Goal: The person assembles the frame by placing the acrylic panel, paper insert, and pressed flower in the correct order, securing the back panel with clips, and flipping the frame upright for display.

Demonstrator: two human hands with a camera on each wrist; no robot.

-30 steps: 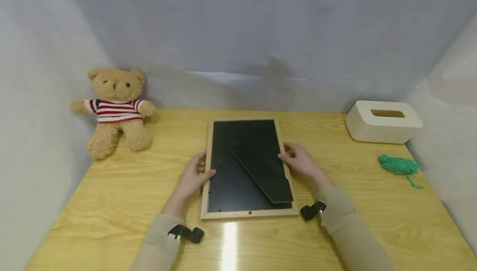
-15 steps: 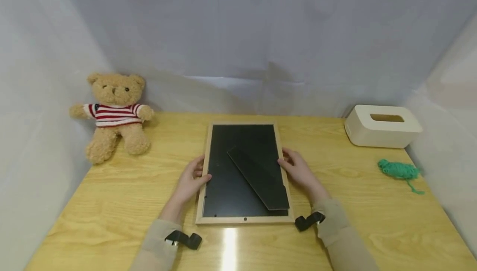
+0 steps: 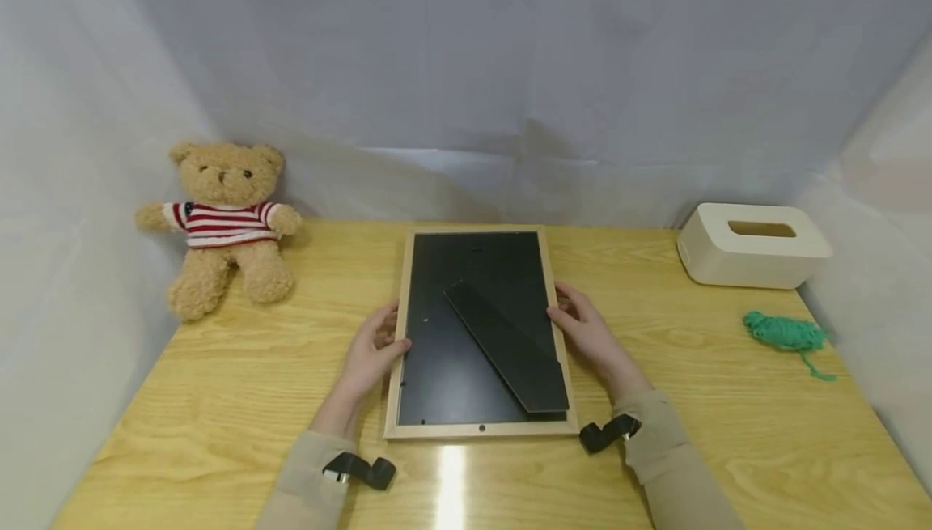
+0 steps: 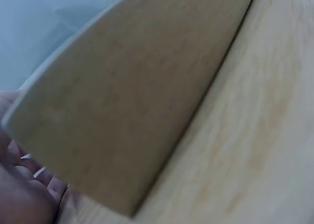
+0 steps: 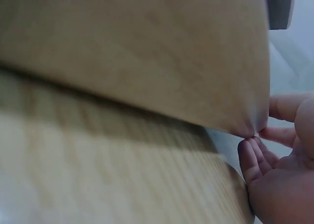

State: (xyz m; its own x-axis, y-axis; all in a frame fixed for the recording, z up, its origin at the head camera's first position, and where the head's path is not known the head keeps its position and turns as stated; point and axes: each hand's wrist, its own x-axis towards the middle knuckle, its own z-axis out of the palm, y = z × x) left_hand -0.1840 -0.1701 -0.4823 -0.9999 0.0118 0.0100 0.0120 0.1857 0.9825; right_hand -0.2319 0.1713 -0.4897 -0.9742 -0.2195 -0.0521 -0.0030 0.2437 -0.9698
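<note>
A picture frame [image 3: 481, 430] with a pale wooden border lies back side up in the middle of the table in the head view. Its black backing board [image 3: 466, 384] carries a black easel stand [image 3: 506, 344] set at a slant. My left hand [image 3: 370, 356] grips the left border, thumb on top and the other fingers at the side. On the right border my right hand [image 3: 591, 336] does the same. Both wrist views show the frame's wooden side edge [image 4: 122, 96] close up. In the right wrist view, fingertips [image 5: 249, 158] meet the lower edge of that side.
A teddy bear [image 3: 229, 222] in a striped shirt sits at the back left of the wooden table [image 3: 218, 400]. At the back right stands a cream tissue box [image 3: 753, 259], with a bundle of green yarn [image 3: 785, 332] in front of it. Grey-white cloth [image 3: 466, 69] surrounds the table.
Since half a second ago the frame's far edge has come up higher in the head view, while its near edge stays about level. Both hands keep their hold on the borders.
</note>
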